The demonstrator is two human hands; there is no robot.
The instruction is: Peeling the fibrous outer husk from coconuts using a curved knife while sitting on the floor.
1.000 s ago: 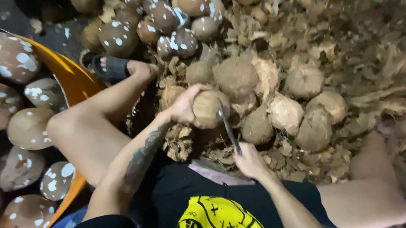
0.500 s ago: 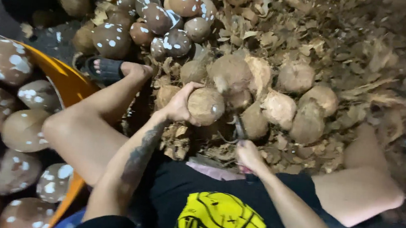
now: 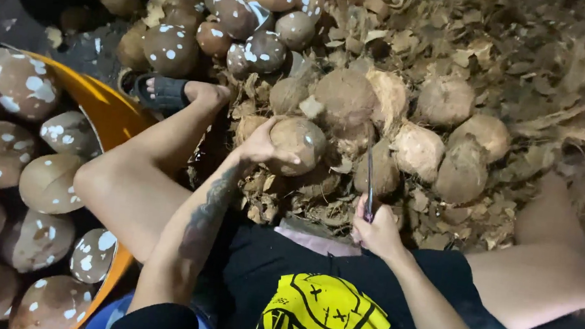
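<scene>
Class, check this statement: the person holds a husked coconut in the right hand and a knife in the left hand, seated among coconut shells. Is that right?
Not quite: the hands are swapped. The head view shows the left hand holding the husked coconut and the right hand gripping the knife, blade pointing up. The rest stands: the person sits among husk scraps.

Your left hand point(image 3: 260, 144) cups coconut point(image 3: 299, 142) before your lap, near middle of view. Your right hand point(image 3: 376, 230) sits right of it, nearer your body, knife point(image 3: 369, 182) pointing up toward coconut heap point(image 3: 423, 126). Heap lies beyond both hands, on husk litter point(image 3: 527, 58). Peeled coconuts point(image 3: 242, 19) piled farther back, left of heap. Your left foot in sandal point(image 3: 161, 92) lies left of held coconut. Tub point(image 3: 110, 110) at far left, more peeled coconuts point(image 3: 17, 161) in it.
</scene>
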